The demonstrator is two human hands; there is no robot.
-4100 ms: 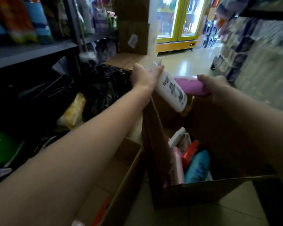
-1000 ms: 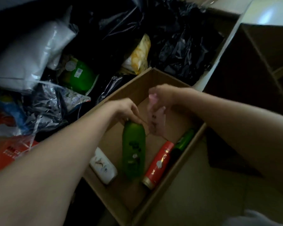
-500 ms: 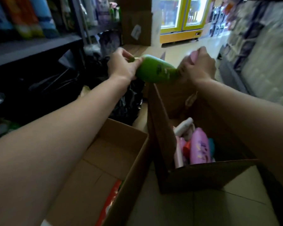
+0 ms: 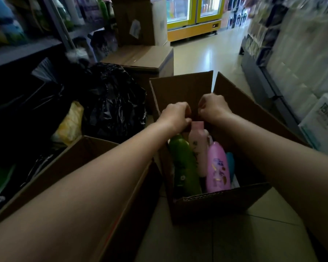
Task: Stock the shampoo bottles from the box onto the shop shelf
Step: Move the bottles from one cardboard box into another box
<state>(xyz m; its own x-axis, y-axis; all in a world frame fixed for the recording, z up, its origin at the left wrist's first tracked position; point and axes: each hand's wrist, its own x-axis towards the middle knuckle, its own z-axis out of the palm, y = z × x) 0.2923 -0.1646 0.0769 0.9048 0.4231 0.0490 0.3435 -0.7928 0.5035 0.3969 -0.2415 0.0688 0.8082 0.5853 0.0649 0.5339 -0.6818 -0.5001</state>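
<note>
Now both hands curl over upright brown cardboard box [image 4: 206, 203]: left hand [image 4: 175, 115] grip clamps tall green plastic bottle [image 4: 185, 165], right hand [image 4: 213, 107] fisted, contents can't tell; prob. seating bottles w/ others.

Pale floor tiles [image 4: 203, 57] are catching a glare from the yellow-framed glass-door fridge [image 4: 193, 16], which is glowing at the far end of the aisle. Left of the fridge, dark metal shelving [image 4: 23, 52] is running along the wall, sitting in shadow. Right of the fridge, racks of white packaged goods [image 4: 299, 59] are lining the aisle. Just before the fridge, sealed cartons [image 4: 140, 57] are standing stacked.
</note>
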